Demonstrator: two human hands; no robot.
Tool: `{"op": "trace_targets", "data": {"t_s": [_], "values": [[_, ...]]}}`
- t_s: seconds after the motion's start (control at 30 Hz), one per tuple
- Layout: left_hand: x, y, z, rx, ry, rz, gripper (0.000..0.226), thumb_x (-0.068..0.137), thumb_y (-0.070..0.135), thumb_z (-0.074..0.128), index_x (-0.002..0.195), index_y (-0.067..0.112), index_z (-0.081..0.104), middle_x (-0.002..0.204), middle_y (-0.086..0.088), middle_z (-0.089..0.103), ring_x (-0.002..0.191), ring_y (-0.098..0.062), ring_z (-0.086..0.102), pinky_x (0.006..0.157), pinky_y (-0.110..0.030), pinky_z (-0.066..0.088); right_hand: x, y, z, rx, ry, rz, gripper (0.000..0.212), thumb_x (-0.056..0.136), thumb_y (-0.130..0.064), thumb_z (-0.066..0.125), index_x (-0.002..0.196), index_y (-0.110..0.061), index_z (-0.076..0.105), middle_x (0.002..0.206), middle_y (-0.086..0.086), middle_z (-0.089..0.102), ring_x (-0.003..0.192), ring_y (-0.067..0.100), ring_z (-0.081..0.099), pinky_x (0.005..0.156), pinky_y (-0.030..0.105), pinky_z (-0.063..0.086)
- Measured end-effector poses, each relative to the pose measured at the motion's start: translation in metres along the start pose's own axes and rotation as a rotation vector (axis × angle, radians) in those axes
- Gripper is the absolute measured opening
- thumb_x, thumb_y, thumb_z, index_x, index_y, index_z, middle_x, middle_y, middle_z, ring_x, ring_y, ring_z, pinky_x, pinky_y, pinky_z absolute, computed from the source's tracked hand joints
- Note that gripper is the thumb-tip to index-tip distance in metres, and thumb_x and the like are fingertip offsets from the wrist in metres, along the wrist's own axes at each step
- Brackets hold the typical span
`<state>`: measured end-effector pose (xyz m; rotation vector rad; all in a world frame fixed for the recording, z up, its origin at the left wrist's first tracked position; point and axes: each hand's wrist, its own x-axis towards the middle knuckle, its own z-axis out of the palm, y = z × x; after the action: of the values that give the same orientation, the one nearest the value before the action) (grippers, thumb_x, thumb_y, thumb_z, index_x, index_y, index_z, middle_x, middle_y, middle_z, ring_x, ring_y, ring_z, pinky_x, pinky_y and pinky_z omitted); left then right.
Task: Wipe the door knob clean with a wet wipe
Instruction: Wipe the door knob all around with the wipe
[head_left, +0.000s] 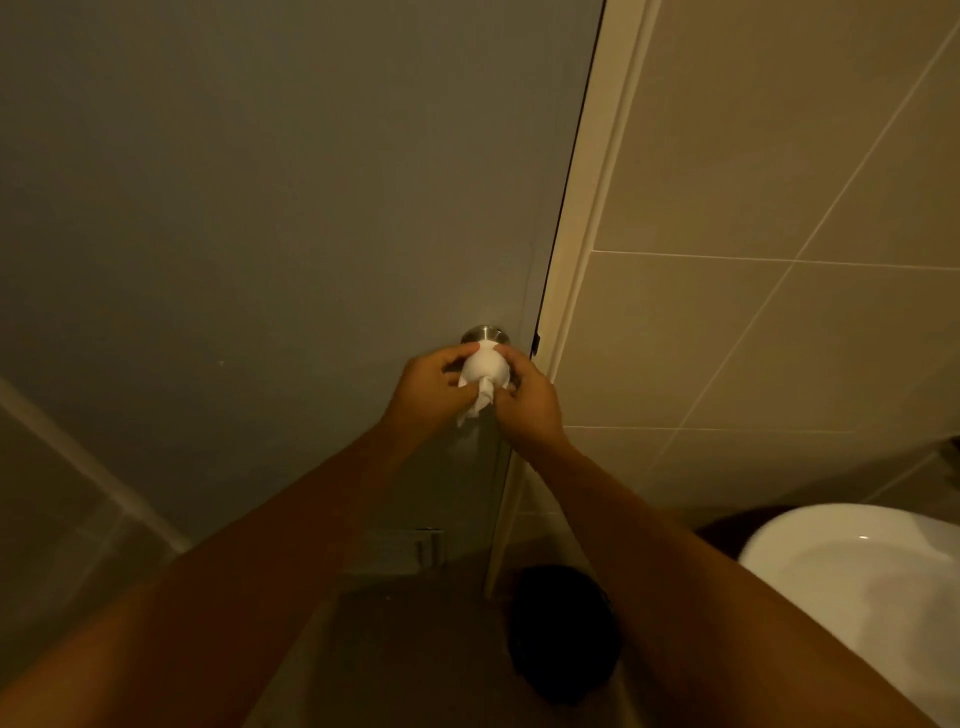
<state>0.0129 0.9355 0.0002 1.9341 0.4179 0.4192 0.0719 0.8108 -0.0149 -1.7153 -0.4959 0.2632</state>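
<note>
A round metal door knob (485, 332) sits on a grey door (291, 208), close to its right edge. A white wet wipe (484, 370) is wrapped over the knob, so only the knob's brushed collar shows above it. My left hand (428, 387) grips the wipe from the left. My right hand (530, 397) holds it from the right, pinching a loose tail of wipe that hangs below the knob.
A cream door frame (587, 249) runs beside the door, with a beige tiled wall (779, 234) to its right. A white basin (852, 582) curves in at the lower right. A dark round object (563, 634) lies on the floor below the frame.
</note>
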Motion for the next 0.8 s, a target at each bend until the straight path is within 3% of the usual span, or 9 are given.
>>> {"op": "trace_targets", "data": {"t_s": [0.1, 0.17, 0.23, 0.3, 0.43, 0.57, 0.63, 0.7, 0.8], "values": [[0.009, 0.012, -0.013, 0.446, -0.103, 0.208, 0.056, 0.082, 0.025, 0.072, 0.134, 0.013, 0.056, 0.127, -0.014, 0.062, 0.112, -0.028, 0.062, 0.094, -0.032, 0.05, -0.004, -0.001, 0.011, 0.2, 0.058, 0.057, 0.047, 0.09, -0.001, 0.064, 0.134, -0.007, 0.051, 0.132, 0.016, 0.058, 0.118, 0.029, 0.058, 0.099, 0.04, 0.052], [0.012, 0.016, -0.015, 0.485, -0.124, 0.224, 0.056, 0.079, 0.027, 0.074, 0.131, 0.014, 0.059, 0.123, -0.012, 0.064, 0.107, -0.023, 0.063, 0.088, -0.027, 0.051, -0.006, 0.0, 0.012, 0.167, 0.054, 0.04, 0.045, 0.09, -0.002, 0.063, 0.133, -0.005, 0.051, 0.13, 0.016, 0.059, 0.116, 0.029, 0.059, 0.099, 0.041, 0.052], [0.008, 0.014, -0.014, 0.252, -0.099, 0.107, 0.055, 0.078, 0.017, 0.077, 0.13, 0.011, 0.06, 0.123, -0.012, 0.066, 0.104, -0.018, 0.064, 0.078, -0.015, 0.051, -0.004, -0.004, 0.005, -0.028, 0.012, -0.034, 0.042, 0.092, -0.009, 0.062, 0.133, -0.01, 0.05, 0.125, 0.01, 0.06, 0.109, 0.022, 0.059, 0.09, 0.028, 0.053], [0.002, 0.008, -0.012, -0.018, -0.051, -0.035, 0.053, 0.078, 0.006, 0.075, 0.129, 0.008, 0.059, 0.123, -0.014, 0.066, 0.108, -0.022, 0.065, 0.08, -0.017, 0.054, 0.004, -0.009, -0.007, -0.338, -0.076, -0.172, 0.04, 0.093, -0.013, 0.057, 0.132, -0.014, 0.049, 0.12, 0.005, 0.06, 0.104, 0.019, 0.059, 0.083, 0.018, 0.048], [-0.012, 0.005, -0.002, -0.189, 0.022, -0.122, 0.05, 0.082, -0.002, 0.069, 0.131, 0.003, 0.057, 0.129, -0.018, 0.062, 0.119, -0.03, 0.06, 0.101, -0.043, 0.05, 0.019, -0.014, -0.018, -0.722, -0.213, -0.295, 0.048, 0.091, -0.008, 0.05, 0.138, -0.012, 0.044, 0.133, 0.011, 0.054, 0.12, 0.027, 0.053, 0.098, 0.034, 0.044], [-0.01, 0.011, 0.0, -0.125, -0.012, -0.1, 0.047, 0.089, -0.002, 0.062, 0.135, -0.004, 0.051, 0.136, -0.025, 0.055, 0.125, -0.036, 0.054, 0.103, -0.038, 0.044, 0.009, 0.002, -0.007, -0.284, -0.065, -0.159, 0.043, 0.094, -0.023, 0.059, 0.136, -0.018, 0.049, 0.128, 0.008, 0.059, 0.107, 0.015, 0.056, 0.081, 0.014, 0.044], [-0.006, 0.016, -0.006, 0.122, -0.015, 0.01, 0.047, 0.087, 0.006, 0.066, 0.133, 0.002, 0.056, 0.133, -0.021, 0.057, 0.121, -0.032, 0.057, 0.102, -0.035, 0.046, 0.003, 0.011, 0.004, -0.045, 0.017, -0.083, 0.043, 0.093, -0.019, 0.063, 0.134, -0.017, 0.05, 0.125, 0.005, 0.059, 0.11, 0.017, 0.057, 0.076, 0.007, 0.044], [-0.001, 0.023, -0.011, 0.386, -0.036, 0.17, 0.047, 0.083, 0.014, 0.071, 0.128, 0.009, 0.062, 0.125, -0.014, 0.061, 0.112, -0.027, 0.06, 0.095, -0.027, 0.047, -0.001, 0.014, 0.014, 0.121, 0.067, -0.027, 0.043, 0.092, -0.011, 0.063, 0.133, -0.013, 0.051, 0.123, 0.004, 0.061, 0.113, 0.022, 0.06, 0.087, 0.019, 0.052], [0.008, 0.031, -0.014, 0.5, -0.1, 0.227, 0.051, 0.075, 0.014, 0.076, 0.125, 0.013, 0.065, 0.119, -0.011, 0.062, 0.106, -0.025, 0.06, 0.089, -0.026, 0.047, -0.004, 0.016, 0.021, 0.215, 0.071, 0.035, 0.042, 0.093, -0.009, 0.062, 0.134, -0.011, 0.05, 0.124, 0.012, 0.064, 0.114, 0.028, 0.062, 0.097, 0.044, 0.052]]}}
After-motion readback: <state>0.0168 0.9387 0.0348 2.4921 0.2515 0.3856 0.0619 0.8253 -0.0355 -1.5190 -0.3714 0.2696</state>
